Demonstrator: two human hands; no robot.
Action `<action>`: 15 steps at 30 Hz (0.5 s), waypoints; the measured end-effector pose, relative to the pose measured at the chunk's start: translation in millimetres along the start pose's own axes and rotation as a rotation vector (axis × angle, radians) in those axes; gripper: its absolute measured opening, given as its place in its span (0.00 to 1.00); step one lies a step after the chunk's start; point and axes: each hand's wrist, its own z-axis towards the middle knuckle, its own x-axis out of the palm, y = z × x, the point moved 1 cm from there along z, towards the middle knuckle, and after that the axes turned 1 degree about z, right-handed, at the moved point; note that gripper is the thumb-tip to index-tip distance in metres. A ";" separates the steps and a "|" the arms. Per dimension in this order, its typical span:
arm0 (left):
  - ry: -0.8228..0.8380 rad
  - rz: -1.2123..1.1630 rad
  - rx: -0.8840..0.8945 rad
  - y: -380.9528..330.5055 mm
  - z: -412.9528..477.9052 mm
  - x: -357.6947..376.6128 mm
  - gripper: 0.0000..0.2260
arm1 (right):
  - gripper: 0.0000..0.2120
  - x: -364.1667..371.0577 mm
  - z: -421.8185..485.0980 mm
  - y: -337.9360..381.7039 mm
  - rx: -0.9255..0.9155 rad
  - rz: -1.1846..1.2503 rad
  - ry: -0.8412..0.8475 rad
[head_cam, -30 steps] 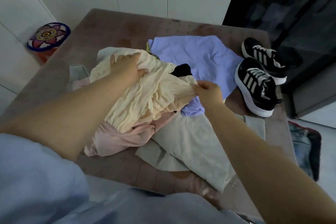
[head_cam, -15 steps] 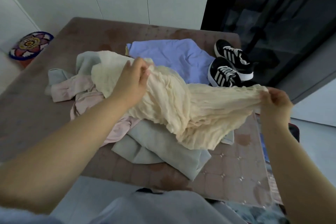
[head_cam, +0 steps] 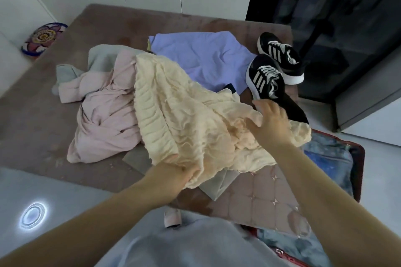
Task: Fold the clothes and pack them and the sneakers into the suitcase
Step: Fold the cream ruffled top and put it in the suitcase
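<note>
L hand (head_cam: pixel 175 176) & R hand (head_cam: pixel 271 123) each clutch an end of the cream top (head_cam: pixel 173 110); I'd pull it taut btwn grips, then lay flat before folding.

The mattress (head_cam: pixel 262 199) (brown, quilted) bears heaped clothes (head_cam: pixel 104 112) and sneakers (head_cam: pixel 265 78).

left hand (head_cam: pixel 173 176): fingertips buried in the folds of the cream garment (head_cam: pixel 184 115), only knuckles show
right hand (head_cam: pixel 271 124): seen from the back, so whether it's actually pinching the cloth, can't tell
grey-green garment (head_cam: pixel 217 188): mostly under the pile, just corners poking out
black scrap (head_cam: pixel 231 89): tiny bit peeking from under the cream edge, no idea what it is
near sneaker (head_cam: pixel 264 80): heel end hidden behind the right hand
suitcase (head_cam: pixel 362 165): mostly covered by the mattress (head_cam: pixel 260 201) and forearm
pink thing (head_cam: pixel 172 219): half hidden at the mattress edge, can't make it out
</note>
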 end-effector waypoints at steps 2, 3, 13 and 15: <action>0.004 -0.062 -0.033 -3.5 8.7 -8.6 0.20 | 0.36 18.2 2.5 21.1 -0.164 0.024 0.121; -0.004 -0.104 -0.049 -1.7 13.3 -11.5 0.23 | 0.36 23.8 3.3 30.0 -0.184 0.003 0.185; -0.368 0.003 -0.163 52.2 112.7 -102.2 0.19 | 0.30 46.0 -76.9 12.9 -0.404 -0.106 0.037; -0.298 -0.020 -0.203 54.5 147.1 -108.0 0.17 | 0.30 45.6 -94.7 5.6 -0.397 -0.117 0.042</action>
